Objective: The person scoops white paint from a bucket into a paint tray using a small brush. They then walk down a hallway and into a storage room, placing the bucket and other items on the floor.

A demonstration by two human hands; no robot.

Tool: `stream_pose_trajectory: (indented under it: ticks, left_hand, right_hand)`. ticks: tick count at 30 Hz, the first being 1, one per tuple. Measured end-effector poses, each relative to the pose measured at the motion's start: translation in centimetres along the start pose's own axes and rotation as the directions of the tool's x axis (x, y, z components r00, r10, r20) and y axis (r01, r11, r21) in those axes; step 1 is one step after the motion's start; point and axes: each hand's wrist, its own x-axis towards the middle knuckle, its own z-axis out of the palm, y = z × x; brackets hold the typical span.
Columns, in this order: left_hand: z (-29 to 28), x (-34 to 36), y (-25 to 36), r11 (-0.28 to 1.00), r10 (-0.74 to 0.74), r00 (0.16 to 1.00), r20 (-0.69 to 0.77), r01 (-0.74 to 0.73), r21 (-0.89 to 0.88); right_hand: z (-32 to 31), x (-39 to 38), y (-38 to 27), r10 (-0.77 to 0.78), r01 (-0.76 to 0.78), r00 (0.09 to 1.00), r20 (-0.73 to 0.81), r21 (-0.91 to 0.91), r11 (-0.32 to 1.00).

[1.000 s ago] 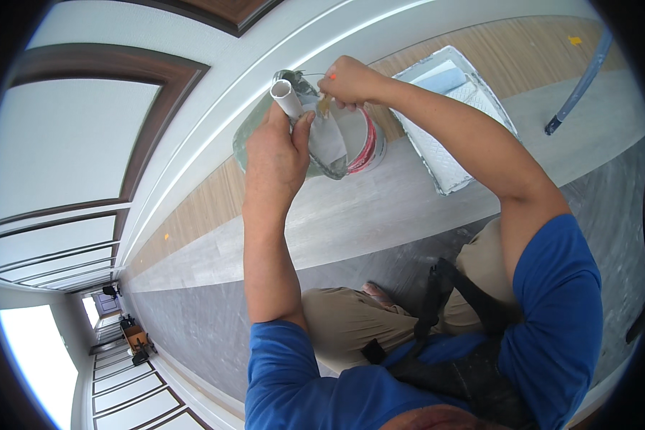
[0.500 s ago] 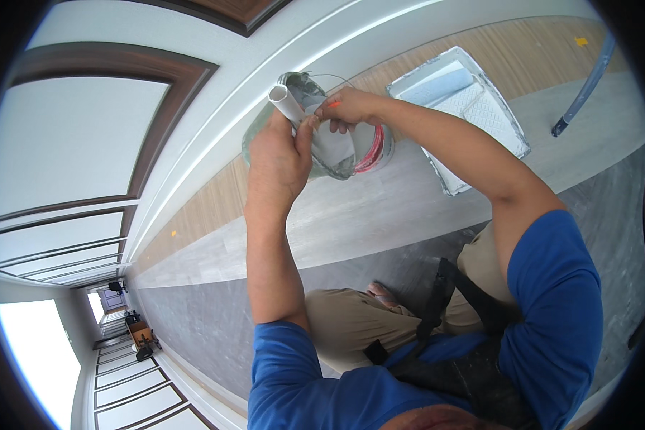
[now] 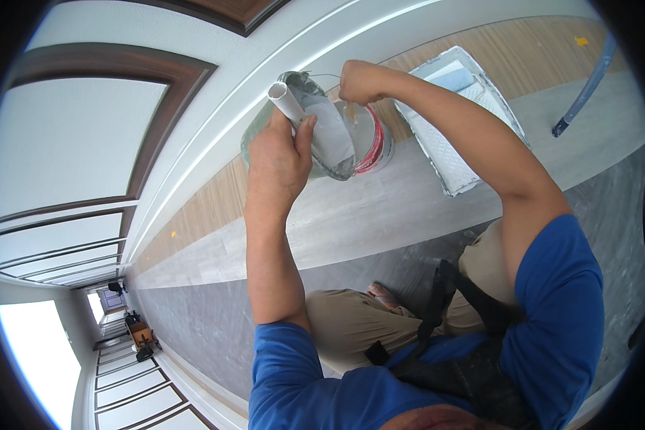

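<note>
My left hand is closed on a short white tube, open end up, against a grey-green, paint-smeared container with pale grey material inside. My right hand is raised above a white bucket with a red band, its fingers curled downward; a small tan piece shows below them, and what they grip is unclear. A thin wire loop arches behind my right hand. Right of the bucket lies a paint tray with a light-blue roller in it, partly behind my right forearm.
A bluish pole stands at the right. A white baseboard and wood-framed wall panels run along the wall above and left. My knees are on the floor side below. Far down the corridor are dark objects and a brown piece of furniture.
My right hand first moved down toward the tube, then rose and shifted right, away from it. My left hand stays closed on the tube, barely moved.
</note>
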Motion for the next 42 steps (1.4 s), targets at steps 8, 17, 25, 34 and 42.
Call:
stream_pose_trajectory:
  ticks: [8, 17, 25, 34, 42]
  left_hand:
    - [0.4, 0.2, -0.1, 1.0, 0.01, 0.999, -0.052, -0.01, -0.004]
    - [1.4, 0.6, -1.5, 0.997, 0.027, 0.991, -0.134, -0.035, -0.065]
    - [1.0, 0.5, -1.7, 0.996, 0.051, 0.988, -0.145, -0.061, -0.068]
    - [0.8, 0.5, -1.5, 1.0, 0.003, 0.994, -0.112, -0.005, -0.018]
    - [0.8, 0.5, -1.3, 0.999, 0.008, 0.992, -0.126, -0.013, -0.036]
  right_hand:
    - [-0.4, -1.4, -0.6, 0.035, -0.073, 0.995, 0.095, 0.431, 0.899]
    - [3.7, -1.4, -0.1, -0.001, -0.225, 0.944, 0.329, 0.647, 0.729]
    - [3.6, -2.5, -2.4, 0.0, -0.033, 0.992, 0.128, 0.259, 0.965]
    - [-0.3, -3.5, -2.9, 0.008, -0.009, 1.0, -0.011, -0.02, 1.0]
    - [0.7, -3.1, -1.3, 0.024, -0.019, 0.993, -0.112, 0.049, 0.999]
